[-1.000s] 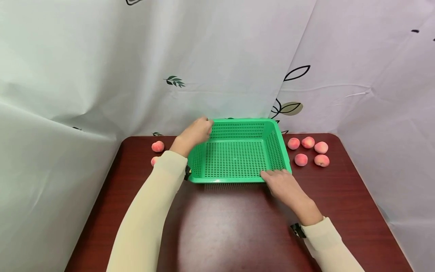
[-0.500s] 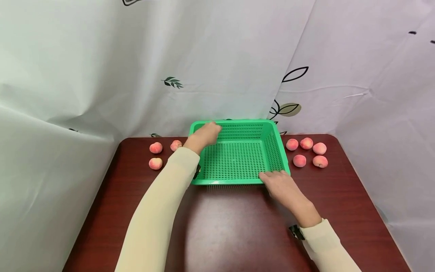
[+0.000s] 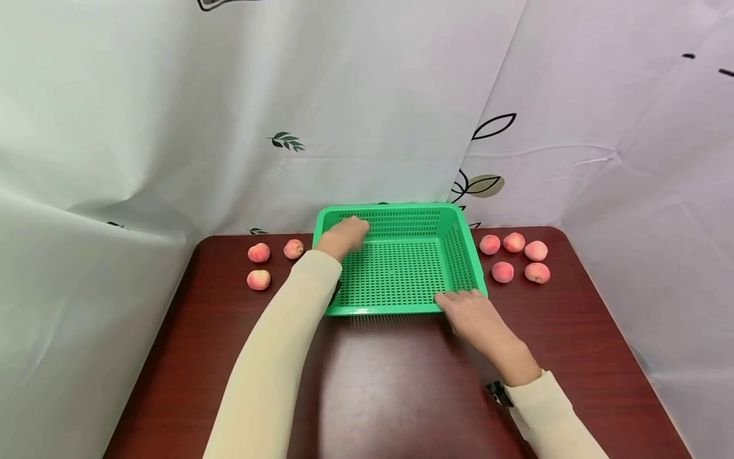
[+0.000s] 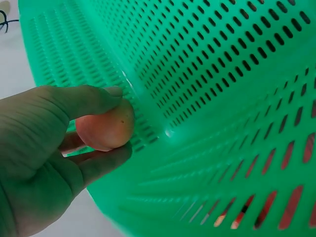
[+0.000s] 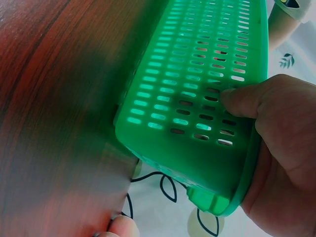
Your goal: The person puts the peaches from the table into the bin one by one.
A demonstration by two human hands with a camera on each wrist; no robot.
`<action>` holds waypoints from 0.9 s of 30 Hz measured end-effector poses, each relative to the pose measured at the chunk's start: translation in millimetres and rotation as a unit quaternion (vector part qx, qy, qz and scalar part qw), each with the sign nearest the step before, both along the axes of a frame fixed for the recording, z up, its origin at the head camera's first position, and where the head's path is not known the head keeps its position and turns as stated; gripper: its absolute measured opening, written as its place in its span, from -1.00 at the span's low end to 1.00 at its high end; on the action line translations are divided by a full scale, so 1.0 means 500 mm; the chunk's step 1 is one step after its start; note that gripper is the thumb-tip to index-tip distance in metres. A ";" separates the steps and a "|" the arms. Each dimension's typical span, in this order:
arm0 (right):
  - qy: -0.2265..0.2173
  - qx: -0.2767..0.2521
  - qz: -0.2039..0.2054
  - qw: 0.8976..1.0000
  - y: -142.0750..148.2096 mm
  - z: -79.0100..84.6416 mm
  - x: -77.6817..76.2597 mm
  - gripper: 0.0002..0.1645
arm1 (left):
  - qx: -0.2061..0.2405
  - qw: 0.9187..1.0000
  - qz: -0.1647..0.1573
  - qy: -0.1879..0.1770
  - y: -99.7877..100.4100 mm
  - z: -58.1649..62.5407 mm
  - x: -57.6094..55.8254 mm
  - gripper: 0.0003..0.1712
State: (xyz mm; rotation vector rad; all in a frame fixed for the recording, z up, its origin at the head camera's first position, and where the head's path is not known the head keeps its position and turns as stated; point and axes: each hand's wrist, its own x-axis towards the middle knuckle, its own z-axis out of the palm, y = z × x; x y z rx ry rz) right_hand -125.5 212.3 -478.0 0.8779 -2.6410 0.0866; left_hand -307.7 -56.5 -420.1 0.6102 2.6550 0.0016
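A green plastic basket (image 3: pixel 395 268) with slotted walls stands at the back of the table. Inside its back left corner, my left hand (image 3: pixel 346 234) pinches a peach (image 4: pixel 108 126) between thumb and fingers; the head view hides this fruit behind the hand. My right hand (image 3: pixel 473 315) grips the basket's front right corner. In the right wrist view, the right thumb (image 5: pixel 242 98) presses the outer wall while the other fingers go over the rim, hidden inside.
Several peaches (image 3: pixel 513 242) lie on the table right of the basket. Left of it are three more peaches (image 3: pixel 259 279). The dark red wooden table (image 3: pixel 189 357) meets a white patterned curtain (image 3: pixel 373 102) behind and at both sides.
My left hand has moved right and slightly down from the basket's left rim to inside it, uncovering the peaches on the left. The right hand keeps its grip; the view has shifted slightly.
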 end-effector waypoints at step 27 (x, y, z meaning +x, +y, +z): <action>-0.021 0.019 -0.012 1.000 0.000 -0.001 0.000 -0.74 | -0.034 0.999 0.030 -0.022 -0.007 -0.054 -0.021 -0.63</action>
